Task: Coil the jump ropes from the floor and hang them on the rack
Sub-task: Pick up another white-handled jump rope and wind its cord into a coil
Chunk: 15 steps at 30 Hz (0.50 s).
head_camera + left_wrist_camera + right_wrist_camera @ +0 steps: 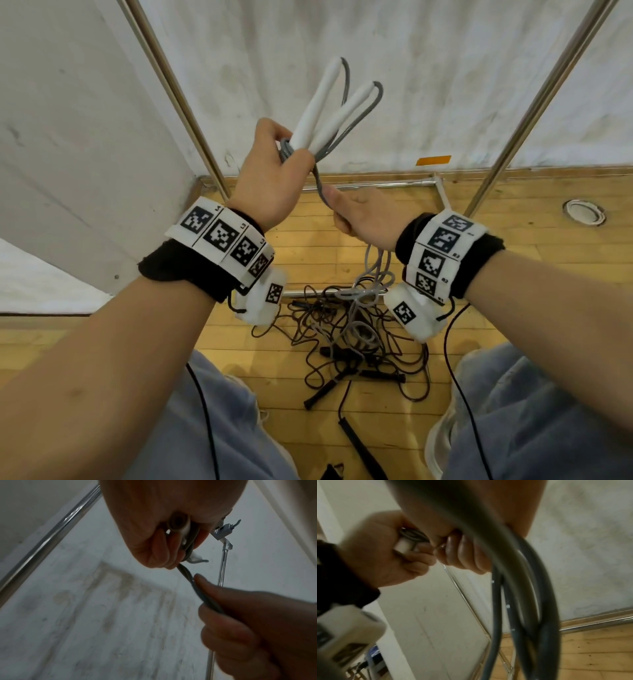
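Note:
My left hand (274,164) grips the two white handles (329,109) of a grey jump rope, which point up toward the wall, with grey cord turns bunched in the fist. The grey cord (320,186) runs down from that fist into my right hand (356,212), which grips it just below and to the right. More grey cord (376,270) hangs in loops under the right hand to the floor. In the left wrist view the left hand (164,545) holds a handle end (178,523) and the cord (202,593) passes into the right fingers (240,615). In the right wrist view blurred cord loops (522,601) hang close to the lens.
Several black jump ropes (359,356) lie tangled on the wooden floor (513,240) between my knees. Metal rack poles (178,99) rise left and right against the white wall, with a base bar (376,185) behind the hands. A rack hook (224,530) shows in the left wrist view.

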Tool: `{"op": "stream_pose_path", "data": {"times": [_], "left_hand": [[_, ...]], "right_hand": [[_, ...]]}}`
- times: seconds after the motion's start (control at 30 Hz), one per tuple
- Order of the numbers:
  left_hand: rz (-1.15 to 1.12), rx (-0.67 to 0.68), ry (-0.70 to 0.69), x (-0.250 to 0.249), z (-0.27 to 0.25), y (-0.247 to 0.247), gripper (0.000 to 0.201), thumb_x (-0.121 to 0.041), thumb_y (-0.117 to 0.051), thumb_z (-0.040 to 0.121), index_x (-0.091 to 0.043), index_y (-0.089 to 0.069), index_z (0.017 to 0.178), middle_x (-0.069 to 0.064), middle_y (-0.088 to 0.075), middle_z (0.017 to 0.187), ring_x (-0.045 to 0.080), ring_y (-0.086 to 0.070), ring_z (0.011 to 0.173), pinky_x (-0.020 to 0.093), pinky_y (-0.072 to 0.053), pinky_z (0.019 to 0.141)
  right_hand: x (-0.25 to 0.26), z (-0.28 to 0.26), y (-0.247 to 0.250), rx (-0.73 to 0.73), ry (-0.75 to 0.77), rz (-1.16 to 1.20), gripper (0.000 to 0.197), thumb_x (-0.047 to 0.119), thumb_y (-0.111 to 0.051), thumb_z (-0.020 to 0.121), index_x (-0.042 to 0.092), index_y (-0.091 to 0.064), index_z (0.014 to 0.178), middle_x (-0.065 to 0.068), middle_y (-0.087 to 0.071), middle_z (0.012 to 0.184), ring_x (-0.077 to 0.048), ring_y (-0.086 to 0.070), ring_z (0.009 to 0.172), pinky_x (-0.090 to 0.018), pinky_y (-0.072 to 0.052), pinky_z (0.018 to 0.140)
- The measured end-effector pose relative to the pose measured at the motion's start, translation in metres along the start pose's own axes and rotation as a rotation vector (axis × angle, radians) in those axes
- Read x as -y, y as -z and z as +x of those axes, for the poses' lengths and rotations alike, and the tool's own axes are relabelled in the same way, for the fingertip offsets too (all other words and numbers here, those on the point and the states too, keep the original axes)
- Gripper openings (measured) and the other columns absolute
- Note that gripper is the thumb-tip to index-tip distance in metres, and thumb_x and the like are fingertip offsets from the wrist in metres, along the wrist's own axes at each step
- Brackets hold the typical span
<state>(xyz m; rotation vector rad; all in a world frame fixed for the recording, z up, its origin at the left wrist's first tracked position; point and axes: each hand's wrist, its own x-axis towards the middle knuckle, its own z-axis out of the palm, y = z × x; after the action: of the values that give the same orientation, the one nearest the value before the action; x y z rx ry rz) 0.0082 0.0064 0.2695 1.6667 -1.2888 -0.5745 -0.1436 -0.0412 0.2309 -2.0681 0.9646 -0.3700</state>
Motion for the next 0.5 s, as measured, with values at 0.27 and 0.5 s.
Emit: {"op": "stream_pose_path", "data": {"times": [0.27, 0.5], "left_hand": [[0.232, -0.084, -0.038, 0.012, 0.009, -0.001, 0.022, -0.03, -0.049, 0.095, -0.018, -0.036, 0.108, -0.008, -0.053, 0.077, 0.008, -0.053, 0.061, 0.024, -0.039, 0.051], [0.146, 0.047, -0.14, -0.005, -0.004, -0.003, 0.017, -0.031, -0.052, 0.094, -0.018, -0.045, 0.101, 0.005, -0.059, 0.08, 0.017, -0.052, 0.062, 0.035, -0.046, 0.058]], "right_hand": [[0.003, -0.002, -0.002, -0.135, 0.086, -0.065, 0.018, 0.031, -0.046, 0.097, 0.018, -0.052, 0.085, 0.004, -0.049, 0.071, -0.011, -0.045, 0.063, -0.023, -0.031, 0.058], [-0.008, -0.001, 0.003, -0.075, -0.104, -0.284, 0.032, 0.032, -0.041, 0.1, 0.018, -0.05, 0.072, 0.002, -0.045, 0.058, -0.014, -0.043, 0.054, -0.026, -0.028, 0.05]]}}
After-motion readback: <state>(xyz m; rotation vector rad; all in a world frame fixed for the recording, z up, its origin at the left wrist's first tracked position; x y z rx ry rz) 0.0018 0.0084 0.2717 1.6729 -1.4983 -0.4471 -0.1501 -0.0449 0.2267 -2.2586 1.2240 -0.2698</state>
